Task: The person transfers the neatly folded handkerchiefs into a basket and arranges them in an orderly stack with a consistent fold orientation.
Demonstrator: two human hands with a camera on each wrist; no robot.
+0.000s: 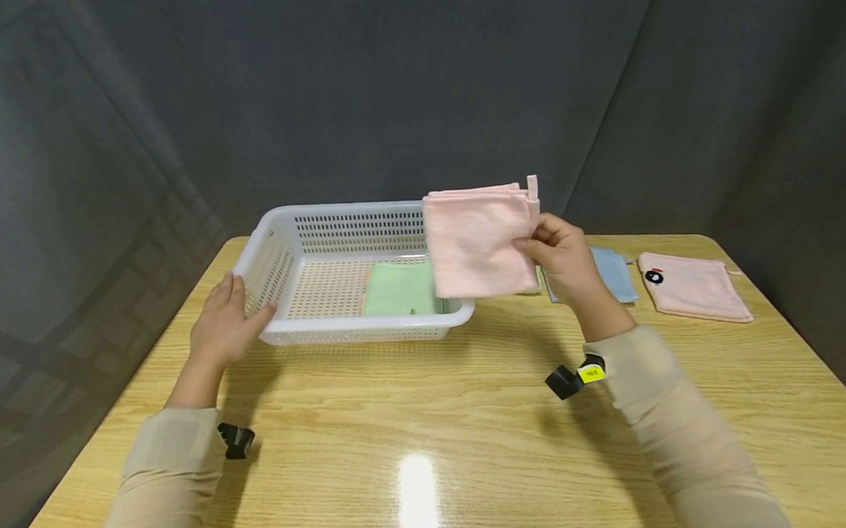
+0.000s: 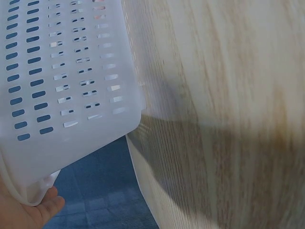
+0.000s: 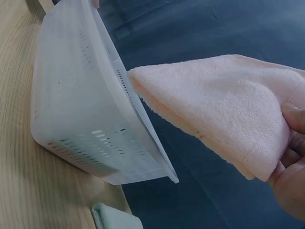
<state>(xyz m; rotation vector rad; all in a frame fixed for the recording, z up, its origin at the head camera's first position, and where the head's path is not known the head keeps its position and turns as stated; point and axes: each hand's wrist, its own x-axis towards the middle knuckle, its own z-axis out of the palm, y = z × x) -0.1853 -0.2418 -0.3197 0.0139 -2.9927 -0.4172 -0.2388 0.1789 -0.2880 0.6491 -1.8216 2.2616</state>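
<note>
My right hand (image 1: 566, 259) pinches a folded pink cloth (image 1: 481, 242) by its right edge, thumb on the near side, and holds it up over the right end of a white plastic basket (image 1: 362, 323). The right wrist view shows the cloth (image 3: 214, 105) in the fingers beside the basket (image 3: 81, 95). My left hand (image 1: 222, 321) rests on the basket's left rim, fingers outside and thumb along the front corner; in the left wrist view its fingers (image 2: 47, 205) touch the rim. A green cloth (image 1: 399, 288) lies in the basket, with an orange edge showing at its left.
Right of the basket on the wooden table (image 1: 344, 406) lie a blue cloth (image 1: 614, 275), a pink cloth with a black patch (image 1: 696, 285) and a partly hidden pale green cloth (image 3: 116, 218). A dark curtain (image 1: 361, 95) hangs behind the table.
</note>
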